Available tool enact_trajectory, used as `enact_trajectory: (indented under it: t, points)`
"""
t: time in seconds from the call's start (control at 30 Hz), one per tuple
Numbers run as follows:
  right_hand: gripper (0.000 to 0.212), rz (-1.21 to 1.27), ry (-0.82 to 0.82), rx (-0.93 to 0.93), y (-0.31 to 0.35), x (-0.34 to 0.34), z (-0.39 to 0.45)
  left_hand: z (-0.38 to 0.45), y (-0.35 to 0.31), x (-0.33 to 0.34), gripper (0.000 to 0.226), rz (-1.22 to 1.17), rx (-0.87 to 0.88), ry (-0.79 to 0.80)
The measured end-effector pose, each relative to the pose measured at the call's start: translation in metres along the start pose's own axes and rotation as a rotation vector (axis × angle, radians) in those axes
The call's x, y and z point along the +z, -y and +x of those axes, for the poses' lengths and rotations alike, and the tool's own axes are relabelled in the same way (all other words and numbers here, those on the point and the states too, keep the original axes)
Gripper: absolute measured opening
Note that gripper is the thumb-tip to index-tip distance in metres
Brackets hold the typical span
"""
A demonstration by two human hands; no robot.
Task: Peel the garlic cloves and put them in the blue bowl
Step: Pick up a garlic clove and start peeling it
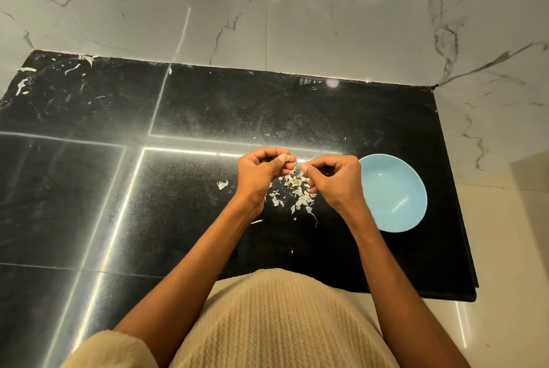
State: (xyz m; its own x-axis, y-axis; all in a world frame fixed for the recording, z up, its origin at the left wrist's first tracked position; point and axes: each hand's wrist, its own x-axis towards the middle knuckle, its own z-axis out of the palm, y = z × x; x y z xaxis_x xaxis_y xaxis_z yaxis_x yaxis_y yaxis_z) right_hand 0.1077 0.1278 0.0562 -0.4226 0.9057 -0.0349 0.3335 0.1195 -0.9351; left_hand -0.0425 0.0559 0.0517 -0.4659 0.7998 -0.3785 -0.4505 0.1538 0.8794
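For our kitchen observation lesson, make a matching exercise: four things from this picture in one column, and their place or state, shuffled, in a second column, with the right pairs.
Column 1
1. blue bowl
2. garlic clove
3. pile of peels
4. single peel scrap

Column 2
A. pinched in the left hand
B. on the black counter, below and between both hands
C. just right of the right hand
D. lying alone, left of the left hand

Pairs: 1-C, 2-A, 3-B, 4-D

Head-worn, wide-angle, looking steeply down from close above onto both forearms and the black countertop [208, 106], marble wall [297, 10] across the top.
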Motion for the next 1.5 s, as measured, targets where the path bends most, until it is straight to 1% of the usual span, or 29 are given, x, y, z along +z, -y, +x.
enact_trajectory:
  t: [0.17,0.27,0.47,0.63,0.7,0.83,1.0,1.13,1.27,1.5]
  points:
    - [0.016,-0.129,-0.018,0.02,-0.001,-0.001,0.001,0.0,0.002,0.002,0.011,0.008,-0.024,0.0]
    - [0.021,-0.147,-0.038,0.003,0.0,0.001,0.003,0.0,0.002,0.004,0.011,0.005,-0.031,0.009]
    - [0.009,-0.057,-0.038,0.012,0.003,0.002,0.003,-0.002,0.005,0.009,0.01,-0.044,-0.071,0.025]
    - [0.005,-0.032,-0.08,-0.027,0.007,0.01,0.001,-0.004,0.007,0.013,0.009,-0.032,-0.059,-0.029]
    - [0.006,-0.06,-0.099,-0.042,0.006,0.011,0.001,-0.006,0.007,0.014,0.01,-0.02,-0.057,-0.05]
    - [0.008,-0.105,-0.111,-0.067,0.007,0.012,0.002,-0.007,0.004,0.016,0.005,0.059,-0.029,-0.053]
    - [0.005,-0.109,-0.043,-0.035,0.006,0.009,0.005,-0.009,0.0,0.015,0.003,0.093,-0.007,-0.076]
    - [0.003,-0.069,-0.023,-0.003,0.006,0.009,0.004,-0.01,0.0,0.014,0.006,0.093,-0.013,-0.115]
    - [0.002,-0.075,-0.022,0.0,0.008,0.009,0.001,-0.01,-0.001,0.015,0.004,0.139,-0.01,-0.144]
    - [0.007,-0.106,-0.041,-0.007,0.013,0.008,0.0,-0.01,-0.004,0.018,0.012,0.209,-0.016,-0.141]
